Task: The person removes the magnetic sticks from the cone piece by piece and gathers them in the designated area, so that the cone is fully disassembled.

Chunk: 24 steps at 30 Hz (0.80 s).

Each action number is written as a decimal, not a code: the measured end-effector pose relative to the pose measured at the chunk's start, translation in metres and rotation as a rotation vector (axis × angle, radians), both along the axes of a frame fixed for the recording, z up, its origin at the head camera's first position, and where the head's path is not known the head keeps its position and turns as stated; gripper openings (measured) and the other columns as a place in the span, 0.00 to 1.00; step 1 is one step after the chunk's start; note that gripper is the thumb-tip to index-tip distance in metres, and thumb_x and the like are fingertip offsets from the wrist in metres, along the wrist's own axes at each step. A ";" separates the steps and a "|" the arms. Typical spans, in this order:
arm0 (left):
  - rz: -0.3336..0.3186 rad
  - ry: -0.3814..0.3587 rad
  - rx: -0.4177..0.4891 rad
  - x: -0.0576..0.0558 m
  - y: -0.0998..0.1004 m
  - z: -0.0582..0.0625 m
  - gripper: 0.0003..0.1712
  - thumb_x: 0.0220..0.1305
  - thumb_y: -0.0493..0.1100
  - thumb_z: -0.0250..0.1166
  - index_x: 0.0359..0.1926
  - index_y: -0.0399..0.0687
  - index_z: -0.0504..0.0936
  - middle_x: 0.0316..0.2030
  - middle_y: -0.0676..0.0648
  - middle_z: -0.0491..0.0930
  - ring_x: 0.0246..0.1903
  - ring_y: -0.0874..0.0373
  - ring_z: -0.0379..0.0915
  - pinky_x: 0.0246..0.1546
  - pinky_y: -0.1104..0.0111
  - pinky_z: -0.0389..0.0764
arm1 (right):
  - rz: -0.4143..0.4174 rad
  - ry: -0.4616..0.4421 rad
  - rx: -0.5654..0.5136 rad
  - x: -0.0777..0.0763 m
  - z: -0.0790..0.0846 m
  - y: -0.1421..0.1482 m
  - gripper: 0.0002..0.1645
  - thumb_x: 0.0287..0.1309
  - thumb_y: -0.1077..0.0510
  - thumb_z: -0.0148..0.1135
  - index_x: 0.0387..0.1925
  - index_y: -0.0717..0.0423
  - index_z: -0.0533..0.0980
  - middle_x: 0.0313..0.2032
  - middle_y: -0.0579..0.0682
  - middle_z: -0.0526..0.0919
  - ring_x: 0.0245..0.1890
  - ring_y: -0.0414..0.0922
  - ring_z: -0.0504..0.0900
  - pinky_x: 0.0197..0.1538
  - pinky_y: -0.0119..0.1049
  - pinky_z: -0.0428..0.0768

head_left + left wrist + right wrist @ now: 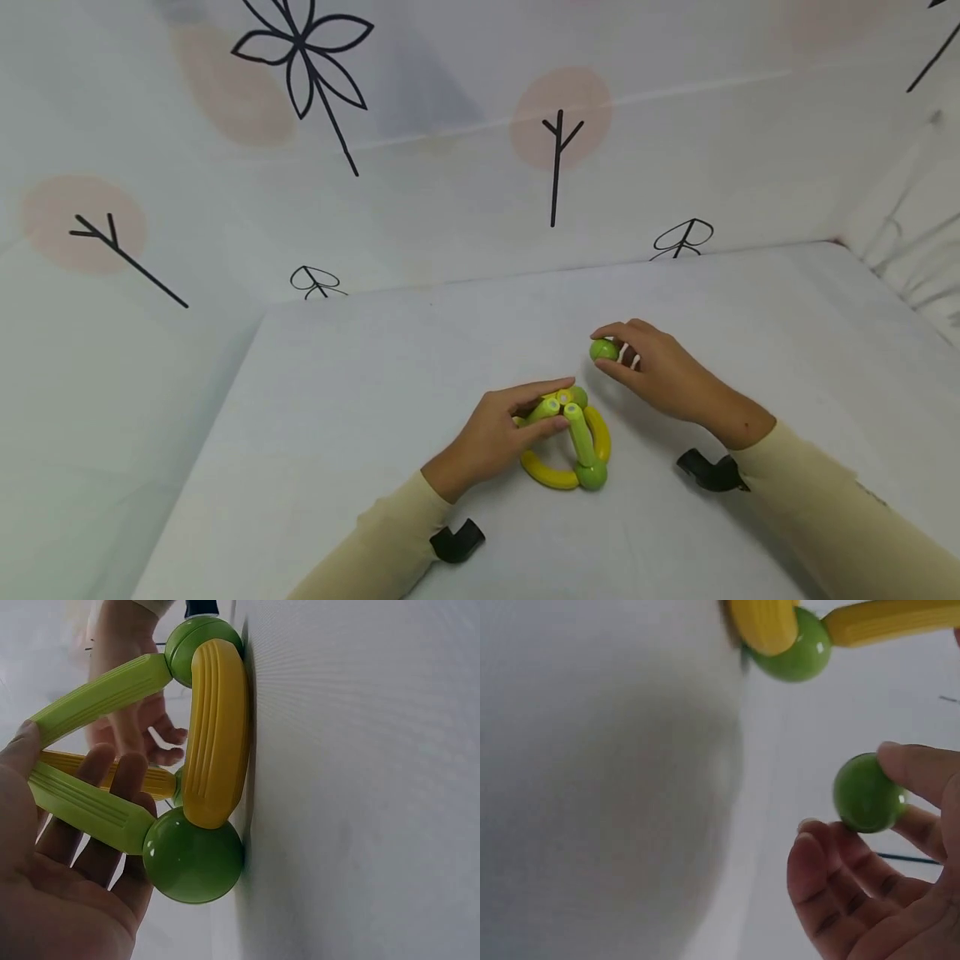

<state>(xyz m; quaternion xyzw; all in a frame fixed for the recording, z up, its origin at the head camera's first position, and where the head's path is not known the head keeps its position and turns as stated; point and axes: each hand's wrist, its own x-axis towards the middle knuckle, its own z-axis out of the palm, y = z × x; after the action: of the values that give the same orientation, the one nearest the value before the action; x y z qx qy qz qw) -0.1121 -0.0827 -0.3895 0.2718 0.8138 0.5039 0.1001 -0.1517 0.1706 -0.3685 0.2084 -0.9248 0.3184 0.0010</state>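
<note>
On the white table stands a toy frame of rods and balls. Curved yellow rods [550, 475] form its ring-shaped base, joined by green balls [193, 862]. Straight rods, light green [581, 437] and yellow, lean inward from the balls, and their ends meet at the top. My left hand [487, 429] holds these rods near the top, thumb on the near side and fingers beyond. To the right and behind the frame, my right hand [663, 375] pinches a loose green ball [866, 793] between thumb and fingertips. That ball is above the table, apart from the frame.
The white tabletop [360, 400] runs back to a pale cloth wall [450, 208] printed with plant drawings and pinkish spots. A black wrist piece [457, 542] sits at the left sleeve, another [708, 472] at the right.
</note>
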 end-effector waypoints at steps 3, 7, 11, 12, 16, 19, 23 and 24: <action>-0.003 0.006 -0.002 0.000 0.000 -0.001 0.28 0.68 0.54 0.65 0.67 0.66 0.74 0.64 0.60 0.76 0.61 0.68 0.73 0.58 0.71 0.76 | 0.001 -0.021 0.024 -0.004 -0.006 0.005 0.23 0.63 0.60 0.66 0.59 0.60 0.76 0.42 0.55 0.79 0.37 0.45 0.78 0.35 0.33 0.78; -0.004 0.012 -0.006 0.001 0.000 -0.001 0.27 0.68 0.54 0.64 0.67 0.66 0.74 0.64 0.60 0.76 0.61 0.67 0.74 0.58 0.70 0.76 | -0.010 -0.062 0.047 -0.008 -0.013 0.009 0.23 0.62 0.62 0.67 0.58 0.60 0.76 0.44 0.56 0.80 0.37 0.45 0.78 0.34 0.33 0.78; -0.005 0.015 -0.003 0.001 0.000 -0.001 0.28 0.68 0.54 0.65 0.67 0.64 0.75 0.63 0.60 0.77 0.61 0.67 0.74 0.57 0.70 0.77 | -0.010 -0.084 0.063 -0.011 -0.018 0.010 0.24 0.61 0.64 0.67 0.59 0.61 0.76 0.47 0.57 0.81 0.37 0.45 0.77 0.35 0.34 0.78; -0.006 0.018 -0.001 0.001 0.000 -0.001 0.28 0.68 0.54 0.65 0.67 0.63 0.75 0.63 0.60 0.77 0.61 0.67 0.74 0.57 0.70 0.77 | -0.009 -0.085 0.066 -0.011 -0.019 0.011 0.24 0.61 0.64 0.67 0.59 0.61 0.76 0.47 0.58 0.81 0.36 0.45 0.77 0.35 0.34 0.78; -0.013 0.030 0.008 0.001 -0.001 0.000 0.27 0.68 0.54 0.64 0.67 0.62 0.75 0.63 0.60 0.77 0.60 0.67 0.74 0.56 0.70 0.77 | -0.001 -0.073 0.080 -0.013 -0.021 0.012 0.25 0.61 0.65 0.66 0.60 0.61 0.76 0.48 0.58 0.81 0.36 0.45 0.76 0.37 0.35 0.78; -0.017 0.036 0.010 0.001 -0.001 -0.001 0.27 0.68 0.53 0.64 0.67 0.61 0.75 0.63 0.60 0.77 0.60 0.68 0.74 0.56 0.71 0.77 | 0.009 -0.073 0.086 -0.014 -0.022 0.012 0.25 0.61 0.66 0.66 0.60 0.60 0.76 0.48 0.58 0.81 0.37 0.45 0.75 0.38 0.36 0.77; -0.016 0.041 0.015 0.000 -0.001 -0.002 0.27 0.68 0.53 0.65 0.67 0.63 0.75 0.63 0.60 0.77 0.59 0.68 0.75 0.56 0.71 0.78 | 0.015 -0.076 0.090 -0.015 -0.023 0.013 0.25 0.61 0.66 0.66 0.61 0.59 0.76 0.49 0.58 0.81 0.37 0.45 0.75 0.38 0.37 0.77; -0.017 0.041 0.017 0.000 -0.001 -0.002 0.27 0.68 0.53 0.65 0.67 0.64 0.75 0.63 0.60 0.77 0.59 0.68 0.75 0.56 0.71 0.78 | 0.014 -0.077 0.091 -0.015 -0.023 0.013 0.26 0.61 0.66 0.66 0.61 0.59 0.76 0.49 0.58 0.81 0.37 0.45 0.75 0.38 0.37 0.77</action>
<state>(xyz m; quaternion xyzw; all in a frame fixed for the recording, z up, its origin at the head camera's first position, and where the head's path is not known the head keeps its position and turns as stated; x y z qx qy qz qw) -0.1121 -0.0840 -0.3917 0.2896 0.8090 0.5044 0.0853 -0.1667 0.1837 -0.3917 0.2021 -0.9363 0.2836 -0.0465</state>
